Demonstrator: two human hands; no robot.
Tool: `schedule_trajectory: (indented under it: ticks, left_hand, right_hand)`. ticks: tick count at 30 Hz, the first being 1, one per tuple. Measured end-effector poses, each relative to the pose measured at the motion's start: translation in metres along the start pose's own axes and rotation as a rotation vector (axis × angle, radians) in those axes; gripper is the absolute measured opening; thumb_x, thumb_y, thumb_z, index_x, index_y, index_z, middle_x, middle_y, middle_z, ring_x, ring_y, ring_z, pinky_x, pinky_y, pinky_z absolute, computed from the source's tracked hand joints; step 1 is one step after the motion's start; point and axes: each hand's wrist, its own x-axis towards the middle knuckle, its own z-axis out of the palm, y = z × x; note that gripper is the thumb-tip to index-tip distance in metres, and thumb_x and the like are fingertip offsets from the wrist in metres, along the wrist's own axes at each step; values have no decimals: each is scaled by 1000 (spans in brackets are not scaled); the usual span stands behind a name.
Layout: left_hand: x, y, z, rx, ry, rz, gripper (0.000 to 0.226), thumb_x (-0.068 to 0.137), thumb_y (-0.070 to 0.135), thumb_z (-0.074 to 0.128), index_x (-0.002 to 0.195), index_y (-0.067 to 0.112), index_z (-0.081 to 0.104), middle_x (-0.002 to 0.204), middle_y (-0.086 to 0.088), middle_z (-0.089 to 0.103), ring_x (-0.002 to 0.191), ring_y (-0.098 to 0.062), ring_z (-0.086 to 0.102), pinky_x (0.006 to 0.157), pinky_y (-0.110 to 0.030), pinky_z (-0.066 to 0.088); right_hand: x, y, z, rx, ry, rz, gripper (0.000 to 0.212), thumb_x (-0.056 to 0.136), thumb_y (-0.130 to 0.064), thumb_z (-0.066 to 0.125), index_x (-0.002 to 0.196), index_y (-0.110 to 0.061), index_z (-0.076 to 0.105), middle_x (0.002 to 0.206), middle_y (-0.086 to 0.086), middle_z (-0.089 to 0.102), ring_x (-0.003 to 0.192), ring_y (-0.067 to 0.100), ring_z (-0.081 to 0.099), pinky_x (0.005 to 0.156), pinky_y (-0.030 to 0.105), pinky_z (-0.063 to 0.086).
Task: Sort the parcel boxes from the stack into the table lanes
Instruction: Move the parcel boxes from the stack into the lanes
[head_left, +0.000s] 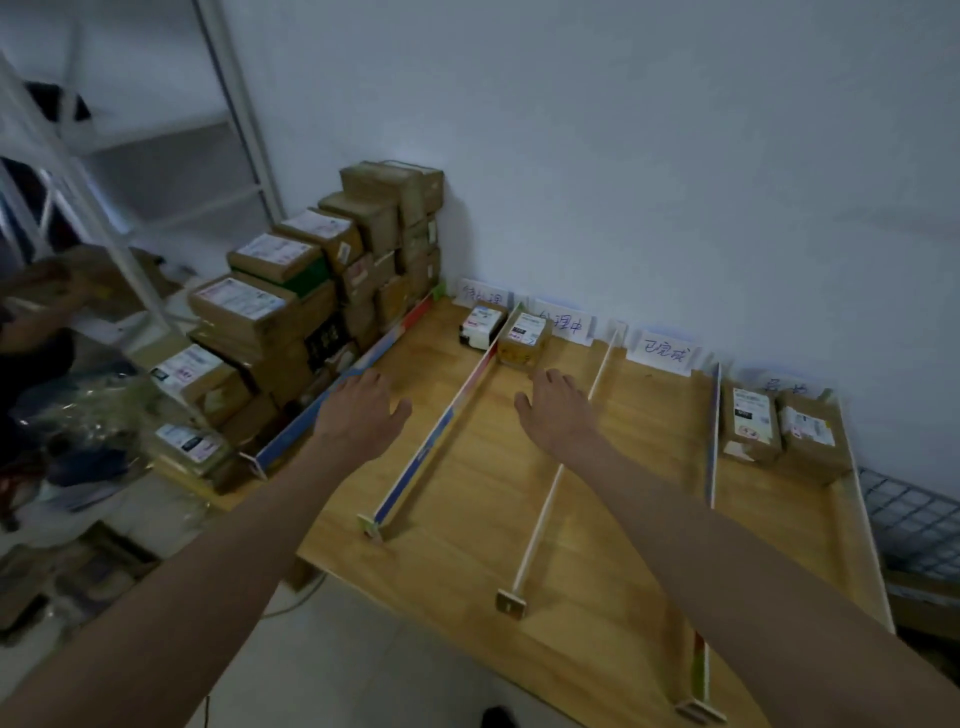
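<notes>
Both bare arms are extended over the light wooden tabletop (597, 545), which is split into lanes by upright strips. The left hand (358, 410) is held over the leftmost lane, near the blue-sided strip (332, 405) at the table's left edge; its fingers (400, 408) are spread and relaxed, and nothing is gripped. The right hand (558, 410) is held over the second lane, fingers loosely extended, nothing held, just short of the small brown cardboard parcel with a white label (524, 338) that is set at the far end of that lane. Contact with it cannot be told.

A white-and-black small parcel (480, 325) is seen at the far end of the first lane, beside the coloured divider strip (441, 431). Two brown labelled parcels (779, 431) are placed side by side in the rightmost lane, by the wall.

The tall stack of brown cardboard parcel boxes (322, 291) is piled left of the table, against the white wall (623, 156). White handwritten lane cards (662, 353) are stood along the wall. A thin pale divider rod (561, 467) is crossed by the right forearm.
</notes>
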Motion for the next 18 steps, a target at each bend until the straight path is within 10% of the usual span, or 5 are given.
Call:
schedule_trajectory:
  ticks: [18]
  left_hand:
    - [72, -240, -52, 61, 126, -204, 45, 102, 40, 40, 136, 12, 47, 139, -11, 51, 122, -30, 54, 103, -46, 46]
  right_hand:
    - [168, -231, 63, 149, -77, -233, 42, 103, -38, 38, 127, -8, 55, 131, 11, 55, 122, 29, 51, 95, 40, 48]
